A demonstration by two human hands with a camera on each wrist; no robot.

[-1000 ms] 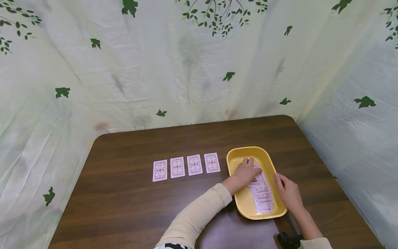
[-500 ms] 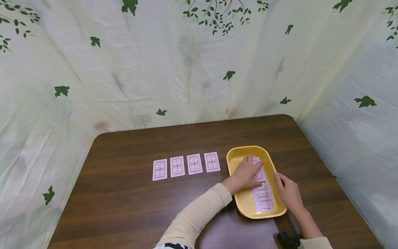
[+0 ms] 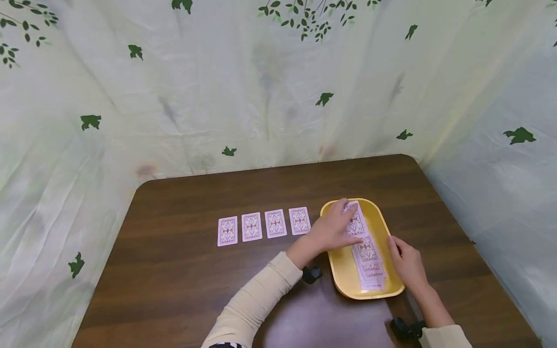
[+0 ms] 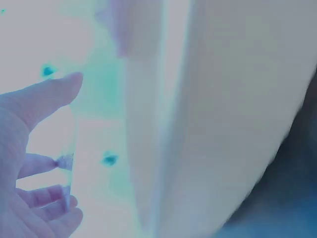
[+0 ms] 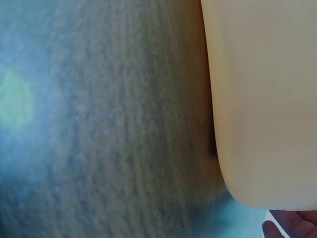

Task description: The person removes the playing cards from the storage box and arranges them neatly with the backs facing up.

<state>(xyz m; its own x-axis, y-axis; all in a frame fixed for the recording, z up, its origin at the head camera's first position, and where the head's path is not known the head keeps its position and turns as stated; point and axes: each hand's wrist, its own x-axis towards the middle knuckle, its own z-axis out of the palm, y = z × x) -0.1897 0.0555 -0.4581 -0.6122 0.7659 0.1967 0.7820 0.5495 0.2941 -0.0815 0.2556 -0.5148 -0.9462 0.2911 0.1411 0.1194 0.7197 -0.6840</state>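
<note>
Pale cloth backdrop w/ green leaf prints, behind dark wood bench. Part-way, prob.: row of 4 cards backs up on bench; more cards overlapping in yellow tray, exact no. hard to tell. One card at tray's far end in left hand, fingers clamped on it. Right hand at tray's right rim, fingers pinching edge. Black wrist gear by R sleeve. In the way: tray walls, plus left hand hiding some of tray's far left corner.

Smooth plastic tray, paper cards, glossy wood-grain tabletop, creased cloth backdrop
</note>
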